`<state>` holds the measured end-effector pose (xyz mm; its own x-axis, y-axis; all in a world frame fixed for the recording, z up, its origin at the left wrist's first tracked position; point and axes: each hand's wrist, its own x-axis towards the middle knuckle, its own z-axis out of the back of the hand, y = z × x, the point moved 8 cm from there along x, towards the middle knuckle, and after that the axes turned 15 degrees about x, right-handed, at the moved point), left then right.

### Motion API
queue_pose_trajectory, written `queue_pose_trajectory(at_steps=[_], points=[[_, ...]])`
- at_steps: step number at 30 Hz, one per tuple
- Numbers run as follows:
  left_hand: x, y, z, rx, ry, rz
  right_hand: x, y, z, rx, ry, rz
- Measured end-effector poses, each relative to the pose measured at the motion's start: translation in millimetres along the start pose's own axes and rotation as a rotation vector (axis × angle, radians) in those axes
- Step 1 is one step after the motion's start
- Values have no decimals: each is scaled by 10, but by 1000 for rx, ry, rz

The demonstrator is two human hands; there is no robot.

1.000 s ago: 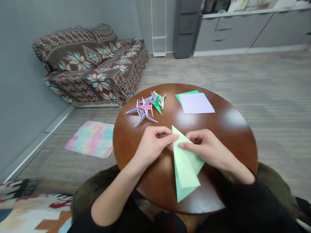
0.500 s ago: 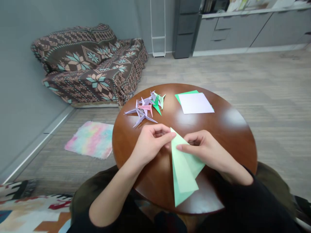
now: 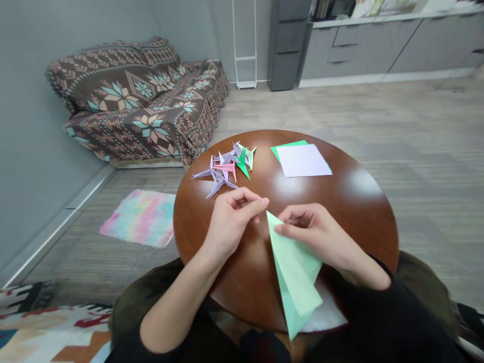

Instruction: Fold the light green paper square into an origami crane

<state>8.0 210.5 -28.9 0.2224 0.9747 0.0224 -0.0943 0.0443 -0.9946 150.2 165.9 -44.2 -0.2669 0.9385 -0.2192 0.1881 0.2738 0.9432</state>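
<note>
A sheet of pale green paper, folded into a long, narrow wedge, is held over the near side of a round table by a person's right hand, its grip closed on the upper right edge with the thumb lying on the front face. The paper tapers to a sharp tip at the top and fans out below, where layered flaps stand slightly apart and the lowest corner overlaps the table's near rim in this view. The inner fold shows a slightly deeper green than the front panel. The left hand hovers just beside the tip, its fingers curled and its thumb extended; whether thumb and forefinger meet cannot be told.

The table, of glossy reddish-brown wood, catches pale reflections on its right side. On its far left lies a cluster of pointed folded-paper figures: several lilac figures, a pink figure, a bright green figure and a pale green figure. To their right, a lilac square sheet rests at an angle on a green sheet.

Beyond, a sofa draped in brown, geometric-patterned fabric stands against a grey wall. A fluffy pastel rug lies on the grey floor. Grey cabinets line the far right, beside a tall dark grey unit and a slim white rack.
</note>
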Motion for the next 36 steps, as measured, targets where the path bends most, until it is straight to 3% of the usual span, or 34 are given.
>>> queue_pose_trajectory(at_steps=[3, 8, 17, 22, 28, 36], points=[[2, -18, 10, -30, 16, 8, 1, 6, 15, 9, -23, 2], [-63, 30, -195, 26, 233, 70, 5, 42, 48, -11, -53, 33], [-49, 82, -196, -82, 127, 50, 2, 74, 30, 19, -38, 57], [2, 40, -19, -212, -47, 53, 6, 44, 38, 34, -50, 32], [-44, 45, -202, -57, 202, 49, 5, 52, 67, 65, -52, 50], [-96, 39, -268, 16, 150, 52, 29, 72, 43, 99, -41, 95]])
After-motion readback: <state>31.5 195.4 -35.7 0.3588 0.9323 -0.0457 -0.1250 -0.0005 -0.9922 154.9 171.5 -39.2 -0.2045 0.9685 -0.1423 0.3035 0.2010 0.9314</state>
